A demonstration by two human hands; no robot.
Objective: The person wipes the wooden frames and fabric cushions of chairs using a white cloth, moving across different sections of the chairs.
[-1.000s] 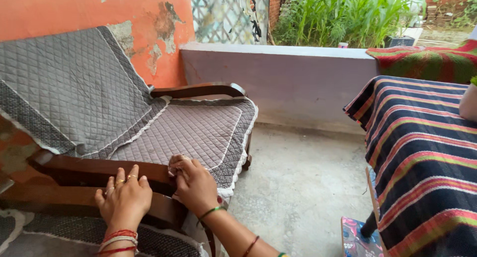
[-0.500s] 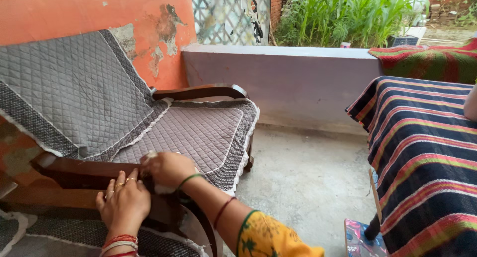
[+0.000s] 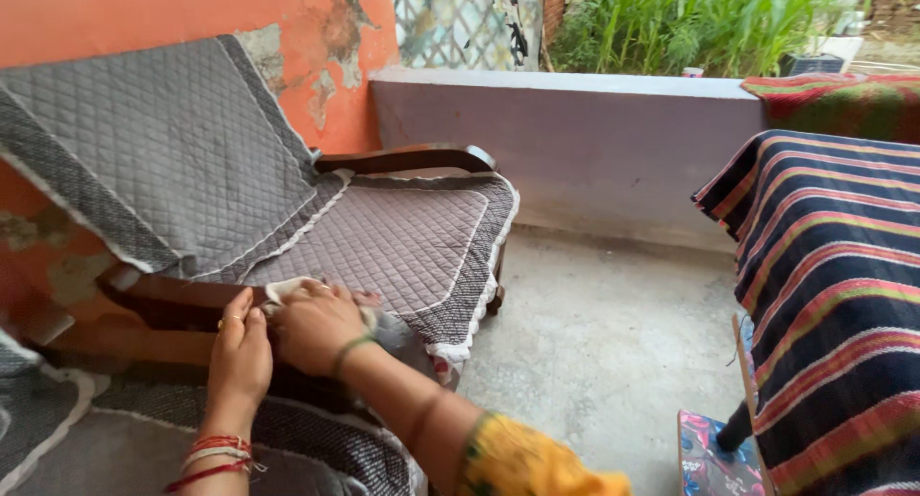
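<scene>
The white cloth (image 3: 287, 290) is lying bunched on the dark wooden armrest (image 3: 172, 299) of the chair, right under my right hand (image 3: 316, 325). My right grip is closing over it, fingers curled down around the wad so it is staying pressed flat to the wood; only a pale corner is poking out past my knuckles. My left hand (image 3: 240, 357) is resting just beside it on the same armrest, palm down and fingers together, holding nothing. It is sitting there to steady me and the chair arm, I think, while the other hand is working the cloth.

All of this is showing in the one head view. Beyond my hands, the grey quilted cover (image 3: 374, 242) is spreading over the seat and up the backrest, its white-edged border hanging off the front. The far armrest (image 3: 407, 158) is curving along the other side of the seat. A peeling orange wall (image 3: 192, 12) is standing behind the chair, a low pale wall (image 3: 575, 141) is running off to the right, and green plants (image 3: 690, 22) are growing past it. A striped blanket (image 3: 824, 285) is draping something on the right, well apart from me across bare concrete floor (image 3: 594, 352). My own right forearm is crossing low in front and hiding part of the near chair edge.
</scene>
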